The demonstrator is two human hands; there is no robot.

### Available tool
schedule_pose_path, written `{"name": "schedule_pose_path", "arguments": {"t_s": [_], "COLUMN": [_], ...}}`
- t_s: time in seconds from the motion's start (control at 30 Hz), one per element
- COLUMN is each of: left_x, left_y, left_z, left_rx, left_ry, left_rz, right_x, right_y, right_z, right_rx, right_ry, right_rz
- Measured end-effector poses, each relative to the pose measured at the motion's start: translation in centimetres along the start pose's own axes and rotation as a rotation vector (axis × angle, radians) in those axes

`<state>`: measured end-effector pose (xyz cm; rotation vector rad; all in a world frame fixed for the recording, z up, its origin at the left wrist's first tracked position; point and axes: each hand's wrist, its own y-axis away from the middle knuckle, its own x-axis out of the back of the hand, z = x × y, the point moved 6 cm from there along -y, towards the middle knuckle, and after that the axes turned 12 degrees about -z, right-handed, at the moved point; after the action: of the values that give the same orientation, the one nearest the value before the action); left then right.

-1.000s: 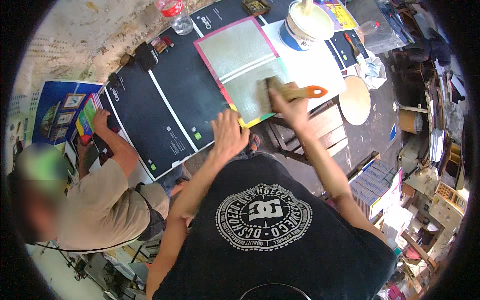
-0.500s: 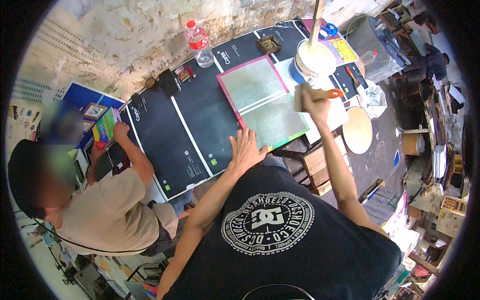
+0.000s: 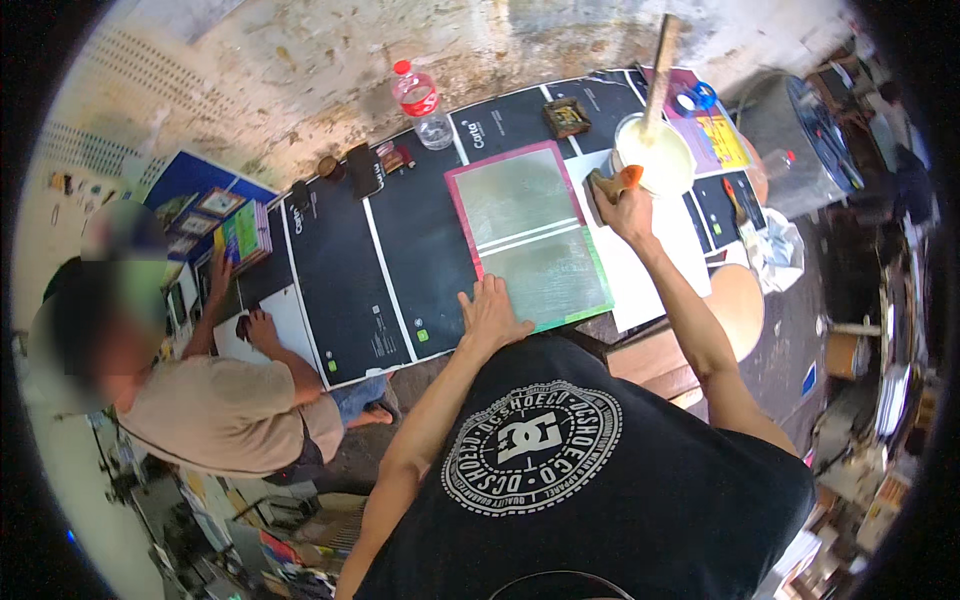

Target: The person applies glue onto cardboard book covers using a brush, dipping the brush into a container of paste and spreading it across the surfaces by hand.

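Observation:
My right hand (image 3: 628, 212) grips a wide flat brush (image 3: 628, 178) with an orange-tipped handle. It is just left of and below a tub (image 3: 660, 172) of cream-coloured paste, over white paper. A wooden stick (image 3: 661, 70) stands up out of the paste. My left hand (image 3: 490, 318) lies with fingers spread on the near left edge of a flat panel (image 3: 524, 200). The panel has two grey, wet-looking halves parted by white strips, with a pink border on the far part and a green one on the near part. The bristles are partly hidden by my hand.
Black boards with white strips cover the table (image 3: 345, 270). Toward the wall stand a plastic bottle (image 3: 424, 108) and a small dark box (image 3: 567, 117). A blue tape roll (image 3: 703, 96) lies far right, a round board (image 3: 738, 310) nearer. A co-worker (image 3: 225, 400) works at the left.
My right hand is closer to the paste tub, with the brush turned more upright. My left hand stays on the panel. The co-worker's colourful stack now stands near the blue board.

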<state>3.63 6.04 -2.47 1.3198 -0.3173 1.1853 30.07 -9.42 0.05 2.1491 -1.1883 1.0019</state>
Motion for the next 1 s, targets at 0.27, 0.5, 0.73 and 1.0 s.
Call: {"name": "schedule_pose_path", "arguments": {"t_s": [0.27,0.5,0.73,1.0], "left_x": [0.2,0.0,0.0,0.7], "left_y": [-0.2,-0.2,-0.5,-1.5], "left_z": [0.6,0.5,1.0,0.4], "left_rx": [0.117,0.15,0.179,0.129], "left_ry": [0.023,0.033,-0.037,-0.061], "left_rz": [-0.034,-0.061,-0.099,-0.139], "right_x": [-8.8,-2.6,-8.6,-2.0], "right_y": [-0.6,-2.3,-1.4,-3.1], "right_z": [-11.2,-6.7,-13.1,-7.0], "right_rx": [0.88,1.097,1.094,0.897], "right_ry": [-0.069,0.311,0.229,0.626], "right_rz": [-0.426,-0.55,-0.672,-0.81]}}
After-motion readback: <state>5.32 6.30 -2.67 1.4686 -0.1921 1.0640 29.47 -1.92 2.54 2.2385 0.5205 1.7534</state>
